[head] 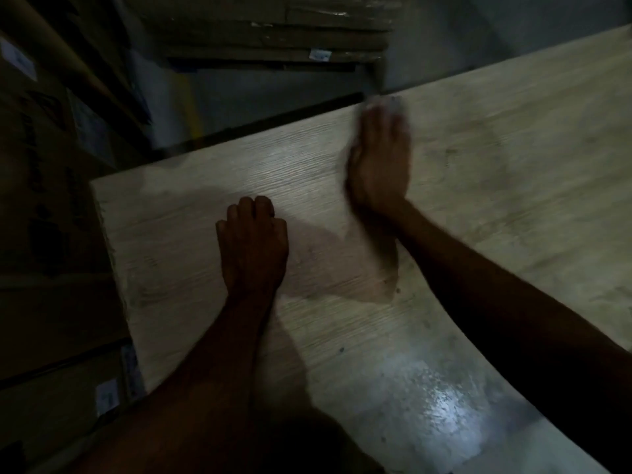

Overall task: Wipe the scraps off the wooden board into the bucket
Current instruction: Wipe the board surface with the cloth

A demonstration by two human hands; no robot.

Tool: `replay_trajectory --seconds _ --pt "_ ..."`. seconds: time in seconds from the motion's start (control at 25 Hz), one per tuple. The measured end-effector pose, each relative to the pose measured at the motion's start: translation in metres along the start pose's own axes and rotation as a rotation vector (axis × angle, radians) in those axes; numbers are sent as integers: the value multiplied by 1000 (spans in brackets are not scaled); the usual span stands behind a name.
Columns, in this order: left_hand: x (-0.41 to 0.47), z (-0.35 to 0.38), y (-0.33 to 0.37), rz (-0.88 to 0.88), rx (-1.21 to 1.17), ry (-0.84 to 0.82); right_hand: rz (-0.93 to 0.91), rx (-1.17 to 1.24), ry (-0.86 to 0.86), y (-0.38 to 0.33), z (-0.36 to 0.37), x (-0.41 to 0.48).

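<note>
The wooden board is found lying flat in dim light. The right hand is laid flat on it with fingers straight and blurred, fingertips at the far edge. The left hand is rested on the board, fingers curled, with nothing held. A few dark specks are noted near the middle. No bucket is in view. Wiping is judged to be under way, with the specks yet to be cleared.

No legible text, carton labels seemingly blurred
</note>
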State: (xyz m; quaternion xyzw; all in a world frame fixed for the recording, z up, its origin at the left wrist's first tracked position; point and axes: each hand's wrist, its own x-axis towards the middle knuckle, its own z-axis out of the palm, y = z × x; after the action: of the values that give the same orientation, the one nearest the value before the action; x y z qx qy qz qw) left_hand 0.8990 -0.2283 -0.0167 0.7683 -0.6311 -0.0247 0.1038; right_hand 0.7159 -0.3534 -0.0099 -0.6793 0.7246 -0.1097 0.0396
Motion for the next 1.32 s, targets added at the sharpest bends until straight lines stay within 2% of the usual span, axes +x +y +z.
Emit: replay_trajectory --seconds 0.08,0.12,0.16,0.24,0.28,0.32,0.36,0.4,0.44,0.48,0.56,0.6,0.64,0.72,0.76,0.8,0.88,0.92,0.96,1.0,1.04,1.08,1.12,1.16,1.2,1.24,1.28,1.32 --pt "-3 0 1 10 12 17 -515 -58 -95 6 5 -35" --pt "-4 0 1 16 35 29 -604 -76 -104 16 3 -32" --pt "-3 -1 3 27 57 37 -478 -62 -77 28 0 -18" --pt "-2 0 4 47 94 41 28 -12 12 29 -9 -6" --pt "-2 1 2 58 111 38 83 5 10 19 -9 -21" --pt "-2 3 2 69 127 42 -61 5 -24 5 -5 -47" --pt "-1 5 3 76 139 47 -349 16 -78 -3 -2 -82" --pt "1 4 4 63 149 47 -557 27 -121 2 -2 -104" --pt "3 3 8 25 152 35 -645 18 -121 12 -7 -103" --pt "6 3 17 -16 149 29 -569 14 -87 23 -11 -88" --pt "17 4 40 -58 116 -3 -81 25 -28 28 -18 -46" --pt "18 7 49 -22 108 -2 17 39 -60 22 -18 -39" --pt "18 12 54 24 115 14 -83 51 -80 11 -9 -40" --pt "19 22 57 44 125 125 -677 7 -90 9 6 -44" --pt "19 23 55 45 130 161 -801 -14 -83 17 6 -29" --pt "17 23 54 55 145 174 -699 -6 -76 26 5 -5" --pt "15 20 54 79 171 179 -147 18 -20 25 -7 27" --pt "17 19 53 88 174 151 -42 47 -29 17 -8 28" --pt "19 18 55 80 173 106 -202 13 -53 10 -1 18" --pt "20 16 57 55 158 70 -469 -26 -77 14 3 8" --pt "21 15 59 22 126 50 -638 -55 -101 32 3 9" --pt "22 14 61 -3 91 40 -651 -63 -91 56 -1 23" --pt "21 12 61 -15 61 29 -455 -27 -58 82 -7 42" --pt "22 13 60 -17 52 24 -167 -18 -1 99 -15 57" --pt "24 14 59 -20 53 25 -2 -27 4 103 -19 62" --pt "24 13 60 -29 59 18 -30 -1 -18 97 -22 55" --pt "23 13 66 -66 65 13 -223 15 -75 86 -19 31" --pt "21 12 75 -130 63 19 -575 -15 -121 81 -11 3"
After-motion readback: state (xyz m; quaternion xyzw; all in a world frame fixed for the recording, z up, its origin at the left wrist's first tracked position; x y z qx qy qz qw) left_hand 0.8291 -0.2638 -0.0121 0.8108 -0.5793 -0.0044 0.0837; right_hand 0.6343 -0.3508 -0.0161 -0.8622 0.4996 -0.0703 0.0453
